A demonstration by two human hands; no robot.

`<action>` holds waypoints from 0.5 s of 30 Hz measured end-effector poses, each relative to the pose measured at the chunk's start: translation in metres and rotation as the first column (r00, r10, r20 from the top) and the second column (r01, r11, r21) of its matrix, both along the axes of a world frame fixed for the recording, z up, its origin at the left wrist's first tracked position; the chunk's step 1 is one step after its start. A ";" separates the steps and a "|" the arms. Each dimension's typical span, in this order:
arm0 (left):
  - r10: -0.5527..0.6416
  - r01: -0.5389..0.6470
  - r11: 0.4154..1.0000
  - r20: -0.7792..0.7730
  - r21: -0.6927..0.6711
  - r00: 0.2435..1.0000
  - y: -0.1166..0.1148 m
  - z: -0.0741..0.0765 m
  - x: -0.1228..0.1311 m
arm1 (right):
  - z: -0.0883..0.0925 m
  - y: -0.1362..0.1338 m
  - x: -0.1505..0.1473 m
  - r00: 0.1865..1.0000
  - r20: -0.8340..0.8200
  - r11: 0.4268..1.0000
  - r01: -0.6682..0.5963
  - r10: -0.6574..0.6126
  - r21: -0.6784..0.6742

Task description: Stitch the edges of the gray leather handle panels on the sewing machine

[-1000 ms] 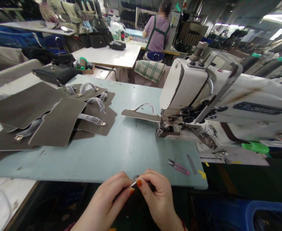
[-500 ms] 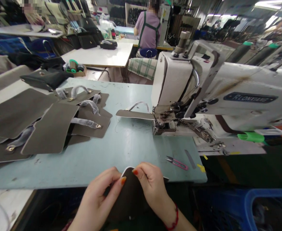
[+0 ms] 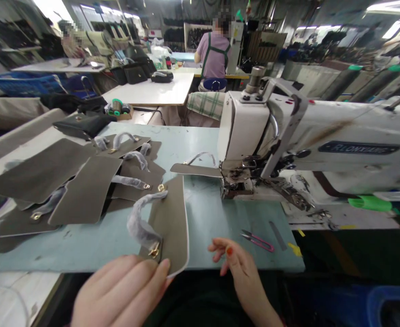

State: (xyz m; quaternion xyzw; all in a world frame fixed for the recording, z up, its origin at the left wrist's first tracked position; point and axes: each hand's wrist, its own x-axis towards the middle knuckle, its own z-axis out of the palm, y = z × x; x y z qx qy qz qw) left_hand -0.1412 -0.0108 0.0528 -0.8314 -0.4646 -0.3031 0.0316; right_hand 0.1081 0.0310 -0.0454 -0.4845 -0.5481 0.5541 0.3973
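Observation:
My left hand (image 3: 121, 290) pinches the lower corner of a grey-brown bag panel (image 3: 175, 222) with a pale edge. The panel is tilted up over the front of the table, and its plastic-wrapped handle (image 3: 140, 222) with gold-coloured fittings faces left. To the right of it, my right hand (image 3: 239, 265) is off the panel, fingers apart and holding nothing. Pink-handled thread snips (image 3: 258, 240) lie just beyond the right hand. Another bag panel (image 3: 196, 170) with a wrapped handle sits at the sewing machine's (image 3: 244, 131) needle area.
Several similar panels (image 3: 84, 190) lie in an overlapping pile on the left of the pale blue table (image 3: 200, 240). Near its right edge are a grey strip (image 3: 277, 235) and yellow scraps (image 3: 294, 249). A blue crate (image 3: 384, 293) stands below right. A person (image 3: 215, 52) sits farther back.
My right hand has let go of the panel and opened to the right. My left hand has raised the panel and turned it, so its wrapped handle now shows.

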 end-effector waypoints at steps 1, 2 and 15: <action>-0.062 0.063 0.998 -0.078 0.011 0.995 0.002 -0.011 0.011 | 0.006 -0.003 -0.009 0.991 -0.125 0.994 -0.068 0.056 -0.090; -0.101 0.101 0.995 -0.120 -0.005 0.988 0.004 -0.025 0.021 | 0.008 -0.005 -0.017 0.977 -0.191 0.979 -0.122 0.090 -0.164; 0.846 0.247 0.466 0.510 -0.850 0.158 -0.044 -0.148 0.057 | 0.010 -0.015 -0.016 0.938 0.304 0.963 -0.221 0.166 0.155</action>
